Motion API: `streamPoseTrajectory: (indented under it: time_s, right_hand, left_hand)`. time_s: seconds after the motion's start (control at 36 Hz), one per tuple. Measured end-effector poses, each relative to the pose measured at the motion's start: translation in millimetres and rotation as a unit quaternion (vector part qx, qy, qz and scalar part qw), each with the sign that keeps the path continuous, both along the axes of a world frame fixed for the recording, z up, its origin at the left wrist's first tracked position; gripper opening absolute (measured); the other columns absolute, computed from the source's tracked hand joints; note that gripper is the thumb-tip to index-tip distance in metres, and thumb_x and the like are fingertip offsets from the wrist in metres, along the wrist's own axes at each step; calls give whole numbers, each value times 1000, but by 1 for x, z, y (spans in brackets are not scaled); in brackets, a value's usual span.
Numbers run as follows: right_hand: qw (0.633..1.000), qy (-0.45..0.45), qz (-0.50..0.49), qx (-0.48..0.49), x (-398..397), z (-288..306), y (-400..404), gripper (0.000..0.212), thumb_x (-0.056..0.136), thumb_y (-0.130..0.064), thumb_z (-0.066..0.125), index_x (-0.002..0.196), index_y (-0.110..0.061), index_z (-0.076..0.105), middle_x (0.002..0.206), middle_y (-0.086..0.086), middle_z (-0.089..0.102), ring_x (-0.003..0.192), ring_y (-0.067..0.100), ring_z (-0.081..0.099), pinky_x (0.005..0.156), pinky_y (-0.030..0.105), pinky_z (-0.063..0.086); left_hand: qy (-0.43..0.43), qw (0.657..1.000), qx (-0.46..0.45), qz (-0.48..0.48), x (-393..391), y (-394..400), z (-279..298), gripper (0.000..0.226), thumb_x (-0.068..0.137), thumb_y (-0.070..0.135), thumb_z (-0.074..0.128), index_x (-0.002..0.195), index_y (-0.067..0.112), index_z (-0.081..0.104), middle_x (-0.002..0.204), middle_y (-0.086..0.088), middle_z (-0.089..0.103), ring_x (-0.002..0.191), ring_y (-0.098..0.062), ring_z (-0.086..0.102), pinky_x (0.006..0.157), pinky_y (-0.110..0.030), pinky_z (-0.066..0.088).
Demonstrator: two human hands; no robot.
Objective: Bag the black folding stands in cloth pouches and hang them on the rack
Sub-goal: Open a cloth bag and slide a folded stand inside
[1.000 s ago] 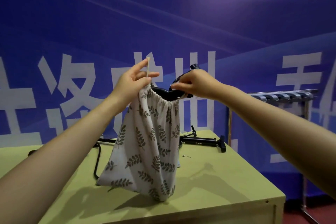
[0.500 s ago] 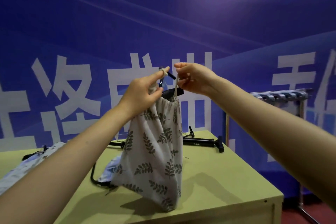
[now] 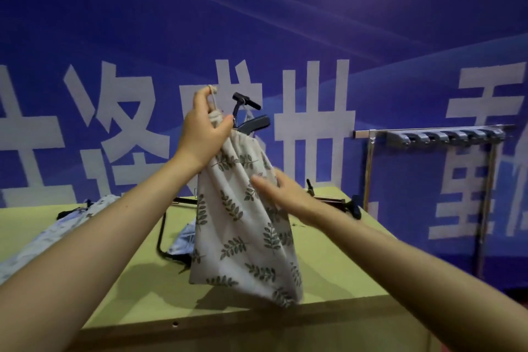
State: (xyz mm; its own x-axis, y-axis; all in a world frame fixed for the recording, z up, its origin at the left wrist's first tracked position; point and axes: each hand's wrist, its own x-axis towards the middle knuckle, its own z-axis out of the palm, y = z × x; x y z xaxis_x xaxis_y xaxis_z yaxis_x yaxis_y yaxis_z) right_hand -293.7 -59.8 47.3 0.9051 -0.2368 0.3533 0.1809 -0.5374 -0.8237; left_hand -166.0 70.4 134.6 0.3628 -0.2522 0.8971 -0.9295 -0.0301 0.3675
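A beige cloth pouch (image 3: pixel 245 226) printed with green leaves hangs above the table. My left hand (image 3: pixel 204 131) grips its gathered neck and pinches the drawstring upward. The top of a black folding stand (image 3: pixel 248 117) sticks out of the pouch mouth. My right hand (image 3: pixel 281 197) lies flat against the pouch's right side, fingers straight. The metal rack (image 3: pixel 428 136) with a row of grey hooks stands to the right, beyond the table.
The pouch hangs over a yellow-green table (image 3: pixel 328 266). More black folding stands (image 3: pixel 337 203) lie at the table's far edge. A light blue patterned pouch (image 3: pixel 57 226) lies at the left. A blue banner wall stands close behind.
My right hand let go of the drawstring at the top and dropped to the pouch's side. My left hand pulled the neck tighter and lifted the string.
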Motion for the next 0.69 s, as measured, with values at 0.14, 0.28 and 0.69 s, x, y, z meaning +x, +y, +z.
streamPoseTrajectory:
  time_s: [0.14,0.28,0.69]
  right_hand:
    - [999,-42,-21,16,27,-24,32,25,97,-38,53,120,-30,60,108,-17,65,93,-6,60,77,11,46]
    - [997,-25,-12,76,54,-13,55,42,100,-44,46,132,-19,57,104,-13,62,83,-2,56,70,16,45]
    - [938,61,52,337,227,-13,166,55,90,-58,56,125,-15,58,112,4,69,95,22,67,79,37,57]
  left_hand:
    - [129,989,-76,18,8,16,-4,15,95,24,55,99,13,45,80,7,45,69,-5,44,60,-10,38]
    - [315,929,-188,-43,36,62,-11,10,94,23,51,85,21,55,88,5,58,83,-12,61,68,-28,52]
    - [463,884,-15,65,101,191,-110,46,99,52,32,111,18,60,115,-7,63,106,-24,59,95,-41,47]
